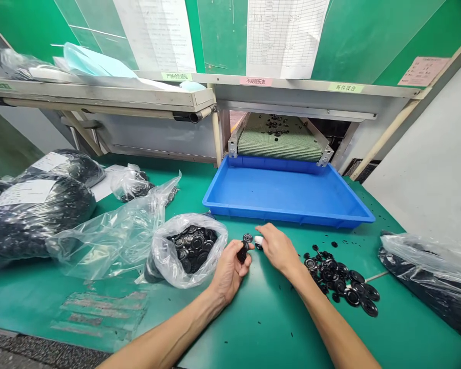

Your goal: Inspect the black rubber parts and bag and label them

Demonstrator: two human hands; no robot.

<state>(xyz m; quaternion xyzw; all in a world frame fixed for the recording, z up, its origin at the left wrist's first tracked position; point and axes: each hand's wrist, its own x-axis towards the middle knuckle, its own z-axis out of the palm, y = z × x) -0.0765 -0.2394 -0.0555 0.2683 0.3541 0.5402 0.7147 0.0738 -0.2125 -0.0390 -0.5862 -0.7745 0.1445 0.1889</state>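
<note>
My left hand is closed on a small stack of black round rubber parts just above the green table. My right hand is closed in a pinch, one fingertip in a white cot, right beside a single black round part lying on the table. An open clear bag of the same black parts stands just left of my left hand. A loose pile of black parts lies to the right of my right forearm.
A blue tray sits behind the hands under a green conveyor belt carrying a few black parts. Full bags of black parts lie at the left, another bag at the right. An empty clear bag lies left of centre.
</note>
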